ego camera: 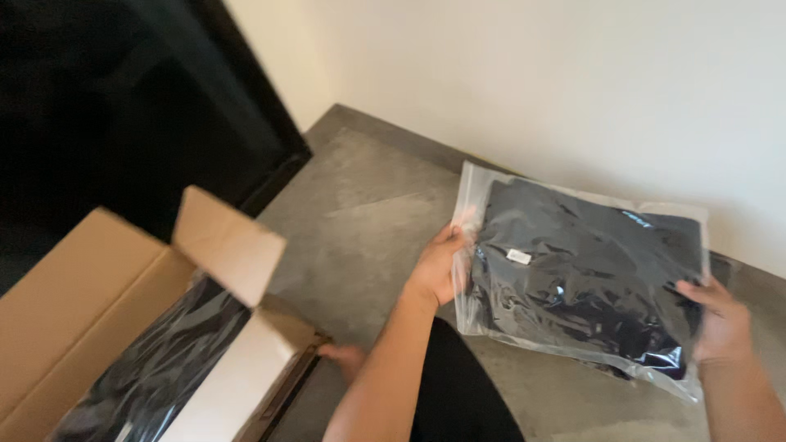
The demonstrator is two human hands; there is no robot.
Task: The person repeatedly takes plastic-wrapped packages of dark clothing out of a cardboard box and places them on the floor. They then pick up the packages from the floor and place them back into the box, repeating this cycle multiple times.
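Bagged black garment [585, 270], glossy and folded, gripped by left hand [440, 266] and right hand [720, 319]; open cardboard box [90, 295] at 8 o'clock.

A clear plastic bag holding a folded black garment [585, 274] is held up above the grey concrete floor [360, 196], close to a plain pale wall [573, 74]. The left hand [440, 263] grips the bag's left edge, thumb on top, while the right hand [720, 322] clasps its lower right corner. A small white tag [518, 256] shows through the plastic. To the left sits an open brown cardboard box [78, 295] with its flaps raised (inside lie more dark garments in shiny plastic [155, 368]). A dark doorway [123, 98] fills the upper left.
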